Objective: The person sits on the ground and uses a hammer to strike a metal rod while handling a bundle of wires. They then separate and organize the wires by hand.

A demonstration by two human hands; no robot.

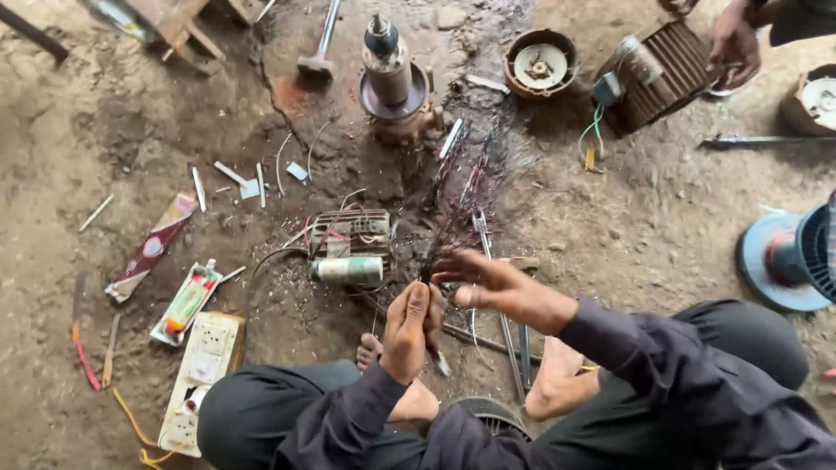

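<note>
Left hand [409, 326] fists around the base of a blurred wire bundle [461, 196]; right hand [488, 283], fingers spread open, seemingly brushes its strands, contact unclear.

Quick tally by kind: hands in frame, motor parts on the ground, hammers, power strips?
Hands: 3, left hand gripping the wire bundle, right hand open beside it, another person's hand at the ribbed motor housing
Motor parts: 3, rotor, round end cover, ribbed motor housing
Hammers: 1
Power strips: 1
Total: 8
</note>
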